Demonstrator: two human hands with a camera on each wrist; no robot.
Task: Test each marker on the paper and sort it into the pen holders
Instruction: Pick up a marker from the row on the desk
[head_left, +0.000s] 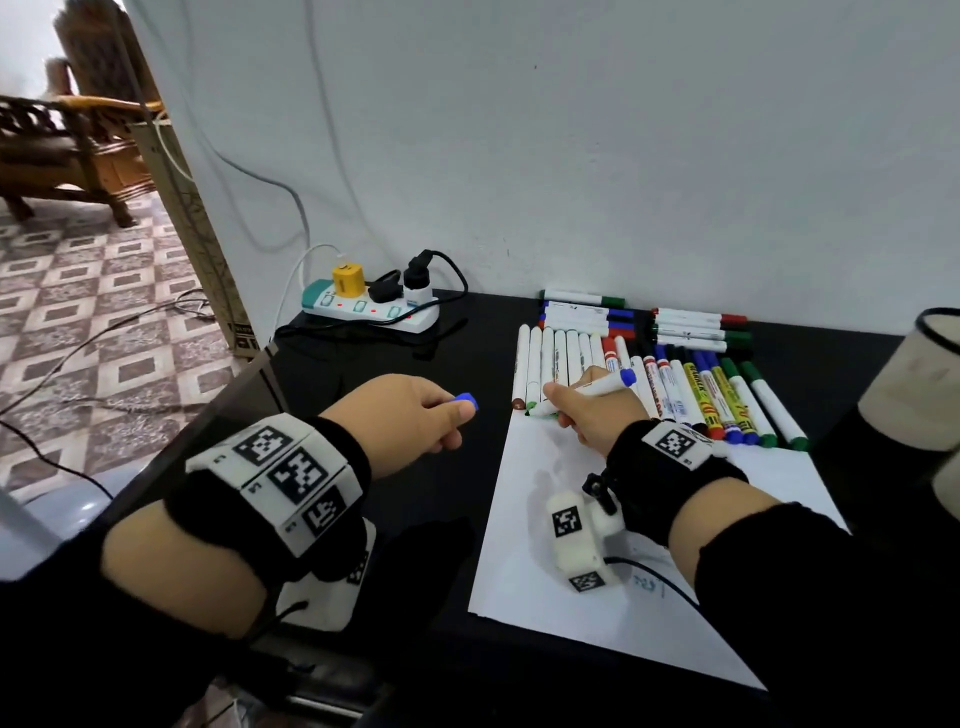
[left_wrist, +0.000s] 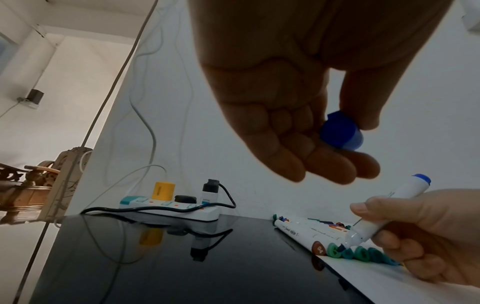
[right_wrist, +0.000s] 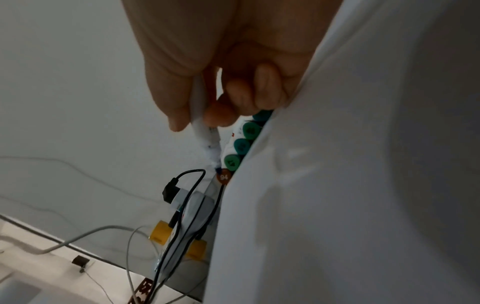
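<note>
Early days — the right hand (head_left: 592, 410) grips an uncapped white blue-ended marker (head_left: 597, 388) at the white paper sheet's (head_left: 649, 571) twelve o'clock edge, left hand (head_left: 415, 415) pinching its blue plastic cap (head_left: 466, 401) — most markers unsorted.

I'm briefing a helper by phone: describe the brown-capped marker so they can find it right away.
Start at the white sheet of paper on the black table. Along its far edge lies a row of white markers; the brown-capped marker is the leftmost. Its round brown end cap reads 94, while its neighbours' caps are green.
</note>
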